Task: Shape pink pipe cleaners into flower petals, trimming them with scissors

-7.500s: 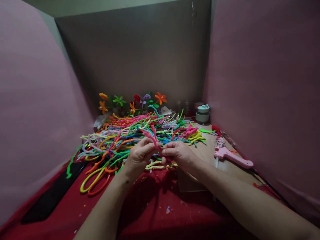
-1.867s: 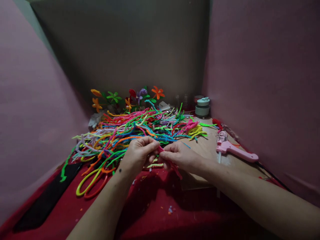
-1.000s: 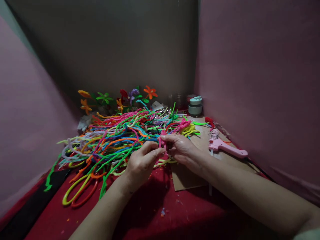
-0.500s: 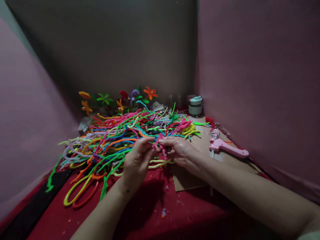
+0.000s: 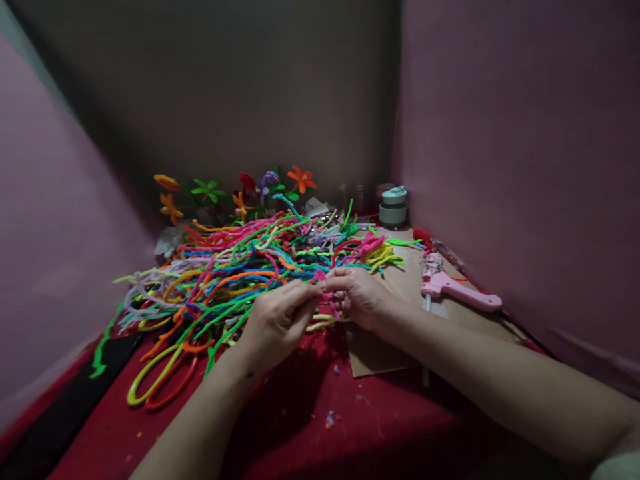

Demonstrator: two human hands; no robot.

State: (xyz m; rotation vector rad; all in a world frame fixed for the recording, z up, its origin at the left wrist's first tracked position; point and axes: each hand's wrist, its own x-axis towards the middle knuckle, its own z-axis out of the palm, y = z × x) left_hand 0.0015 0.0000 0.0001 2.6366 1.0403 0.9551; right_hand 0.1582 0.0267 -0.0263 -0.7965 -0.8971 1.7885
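Between my two hands is a bent pink pipe cleaner (image 5: 332,305), its loops showing above and below the fingertips. My left hand (image 5: 283,317) pinches it from the left, thumb and forefinger closed. From the right, my right hand (image 5: 361,297) grips it with curled fingers, and the two sets of fingertips meet. Part of the pink piece is hidden behind the fingers. Just beyond the hands spreads a big heap of many-coloured pipe cleaners (image 5: 235,267).
A pink glue gun (image 5: 463,293) lies on cardboard (image 5: 385,353) at the right. Behind it stands a lidded jar (image 5: 393,210). Pipe-cleaner flowers (image 5: 301,179) stand along the back wall. Small scraps (image 5: 330,420) dot the red cloth (image 5: 280,427).
My left hand has turned over, its back now facing up, and its fingertips have come against my right fingers. The pink piece has shifted slightly between them.
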